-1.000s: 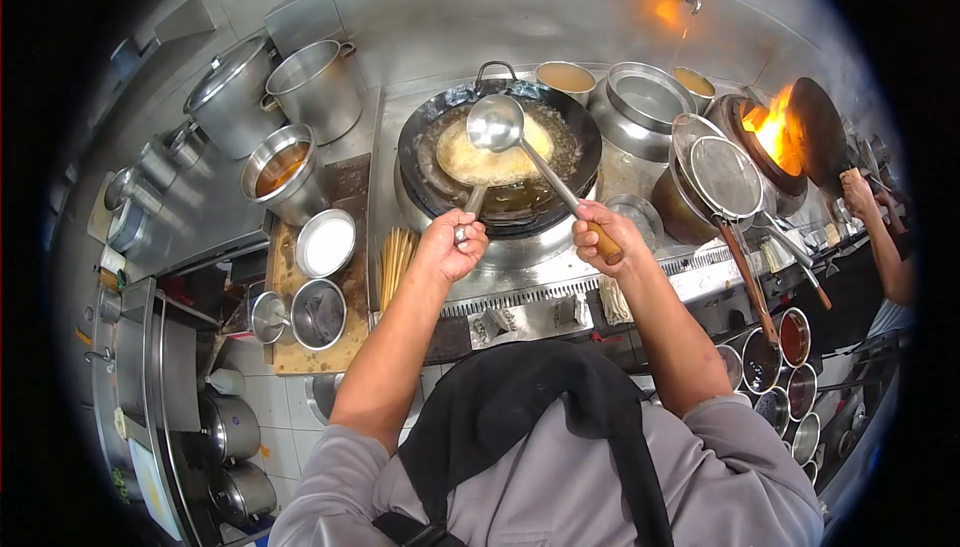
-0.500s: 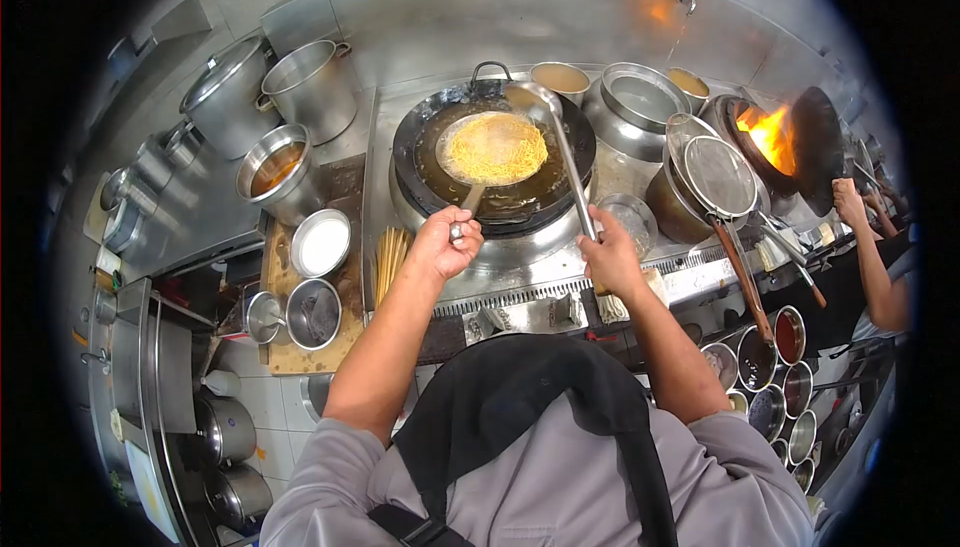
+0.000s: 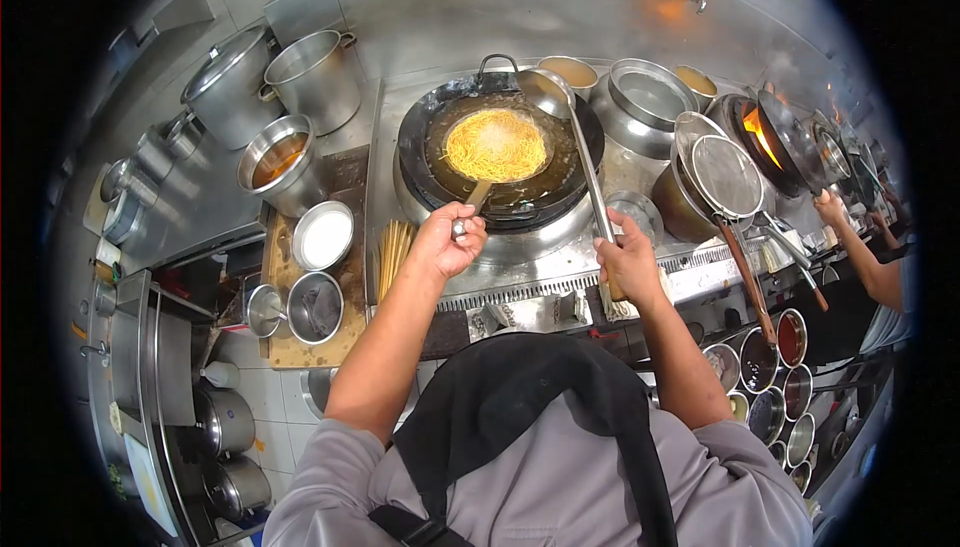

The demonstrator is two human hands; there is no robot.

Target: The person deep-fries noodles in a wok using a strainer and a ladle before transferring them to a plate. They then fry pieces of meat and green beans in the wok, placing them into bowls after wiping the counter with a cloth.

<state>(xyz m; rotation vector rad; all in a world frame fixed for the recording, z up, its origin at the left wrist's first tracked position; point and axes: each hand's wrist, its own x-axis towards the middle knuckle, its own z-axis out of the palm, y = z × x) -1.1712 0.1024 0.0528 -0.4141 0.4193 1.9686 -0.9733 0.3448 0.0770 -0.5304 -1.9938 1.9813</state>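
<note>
My left hand [image 3: 452, 241] is wrapped round the handle of a strainer [image 3: 481, 194], which holds yellow noodles [image 3: 496, 145] in a large black wok [image 3: 423, 169]. Dark liquid lies around the noodles. My right hand [image 3: 627, 255] grips the long handle of a metal ladle [image 3: 546, 93]; the ladle's bowl is over the wok's back right part, beside the noodles. The wok's looped handle points to the back.
A metal bowl of white powder or liquid [image 3: 323, 236] stands left, near a bundle of sticks [image 3: 394, 249]. Strainers [image 3: 727, 177] rest on a pot at right. Farther right, a co-worker's hand [image 3: 829, 209] holds a wok [image 3: 784, 137] beside flames [image 3: 762, 138].
The ladle and my right hand have shifted slightly right. My left hand keeps hold of the strainer. The co-worker's wok has come down, and less flame shows.
</note>
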